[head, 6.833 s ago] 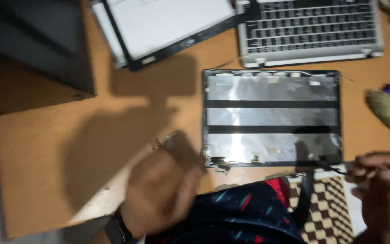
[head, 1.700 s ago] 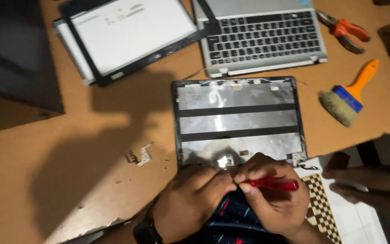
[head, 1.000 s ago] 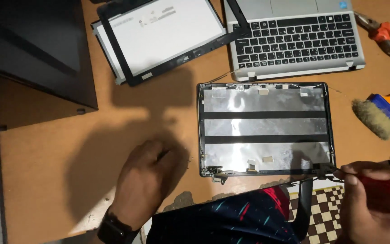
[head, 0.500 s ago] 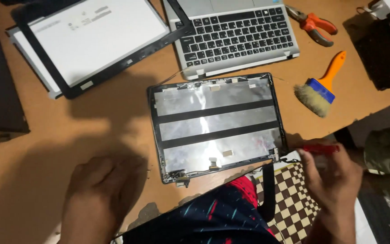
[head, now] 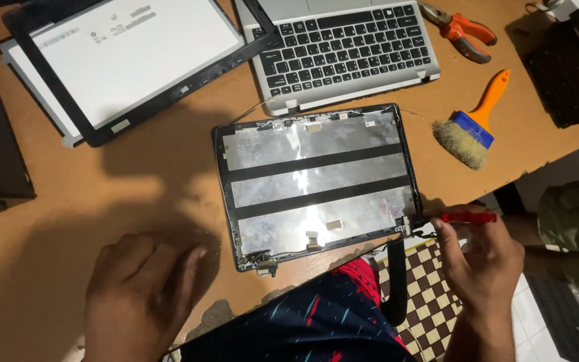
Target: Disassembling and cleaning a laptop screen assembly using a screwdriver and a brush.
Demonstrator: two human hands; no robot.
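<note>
Tabletop view unchanged; right hand (head: 480,258) keeps gripping the screwdriver (head: 467,218).

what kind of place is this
Likely a small laptop repair bench: an opened laptop lid shell lies on the wooden table, beside a detached screen panel, pliers and a dusting brush.

Left hand (head: 139,295) lies flat, palm down; right hand (head: 480,258) is curled closed.

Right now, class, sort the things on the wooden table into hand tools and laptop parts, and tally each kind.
Hand tools: 3: red screwdriver in the right hand, pliers, brush
Laptop parts: 3: lid cover, keyboard base, screen panel
Total: 6
</note>
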